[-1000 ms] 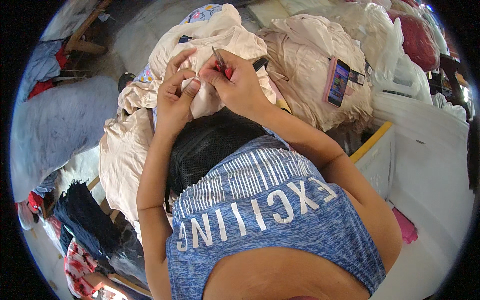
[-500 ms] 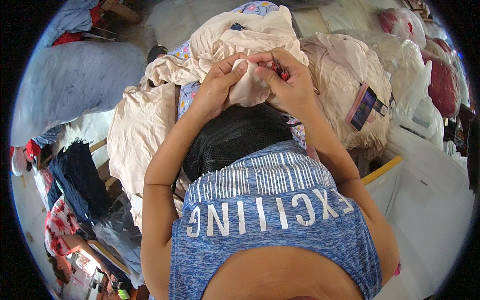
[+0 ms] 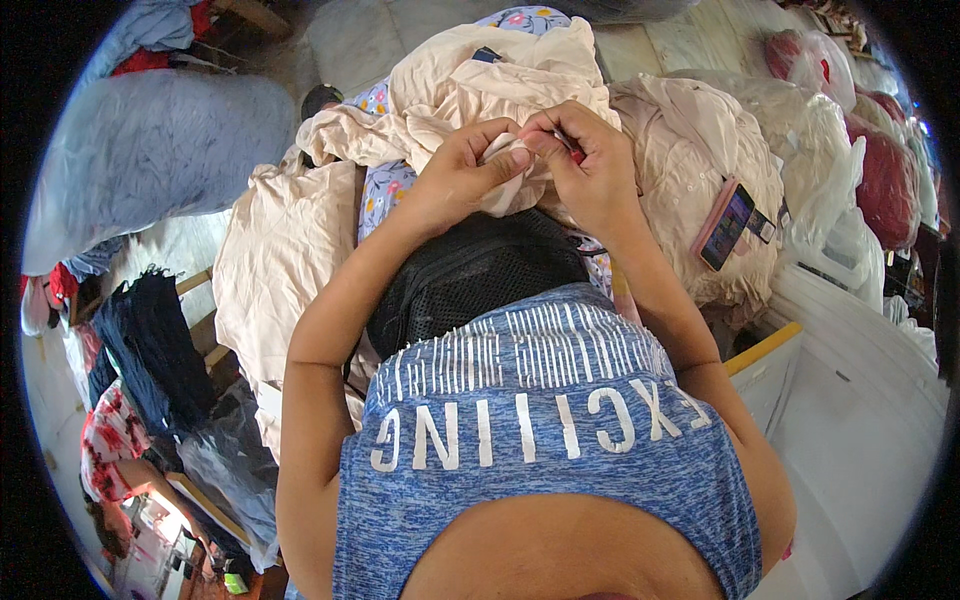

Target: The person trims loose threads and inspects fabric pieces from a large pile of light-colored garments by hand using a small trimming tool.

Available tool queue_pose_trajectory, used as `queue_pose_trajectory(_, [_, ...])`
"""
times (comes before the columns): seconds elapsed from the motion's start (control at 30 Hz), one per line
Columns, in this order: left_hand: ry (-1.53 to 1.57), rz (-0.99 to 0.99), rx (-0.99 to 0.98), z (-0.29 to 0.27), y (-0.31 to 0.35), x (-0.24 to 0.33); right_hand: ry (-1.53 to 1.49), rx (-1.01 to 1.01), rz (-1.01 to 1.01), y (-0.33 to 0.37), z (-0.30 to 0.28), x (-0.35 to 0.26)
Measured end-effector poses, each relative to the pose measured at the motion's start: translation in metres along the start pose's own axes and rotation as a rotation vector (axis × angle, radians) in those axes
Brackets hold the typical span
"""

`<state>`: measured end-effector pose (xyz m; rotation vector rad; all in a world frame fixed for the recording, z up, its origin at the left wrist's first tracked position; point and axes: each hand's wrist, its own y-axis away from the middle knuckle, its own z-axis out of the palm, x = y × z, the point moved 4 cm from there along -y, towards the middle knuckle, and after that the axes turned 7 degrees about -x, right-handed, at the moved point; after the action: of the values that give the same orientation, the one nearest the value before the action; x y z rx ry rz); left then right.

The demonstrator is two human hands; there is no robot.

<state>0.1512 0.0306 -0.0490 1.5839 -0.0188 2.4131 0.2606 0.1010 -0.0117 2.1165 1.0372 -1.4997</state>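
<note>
A cream cloth garment [image 3: 505, 95] lies bunched over my lap, spilling toward the far side. My left hand [image 3: 470, 168] is closed on a fold of it, thumb pressed against the fingers. Fingertips of my right hand [image 3: 590, 160] meet the left ones at the same fold, pinching the fabric. Tucked in my right palm is a small red tool [image 3: 578, 156], mostly hidden by the fingers. A small dark label [image 3: 486, 55] shows on the garment's far part. Below my hands is a black mesh item [image 3: 475, 275] on my lap.
Cream cloth piles [image 3: 285, 270] flank me, and a phone [image 3: 727, 229] rests on the right pile. Plastic-wrapped bundles stand far right; a large wrapped blue-grey bundle [image 3: 170, 160] stands at left. Another person in a red-and-white top [image 3: 112, 445] is at lower left.
Both hands have drawn closer together and their fingertips now meet over the fold. The lifted piece of cloth is more gathered, and the red tool shows less.
</note>
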Motion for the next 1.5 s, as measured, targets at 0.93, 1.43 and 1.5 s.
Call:
queue_pose_trajectory(0.93, [0.291, -0.118, 0.106, -0.005, -0.003, -0.012, 0.267, -0.329, 0.291, 0.013, -0.006, 0.005])
queue_pose_trajectory(1.43, [0.217, -0.119, 0.081, -0.004, -0.004, -0.014, 0.323, -0.348, 0.296, 0.011, -0.005, 0.004])
queue_pose_trajectory(1.5, [0.193, -0.119, 0.08, -0.004, -0.003, -0.013, 0.342, -0.335, 0.267, 0.012, -0.005, 0.004])
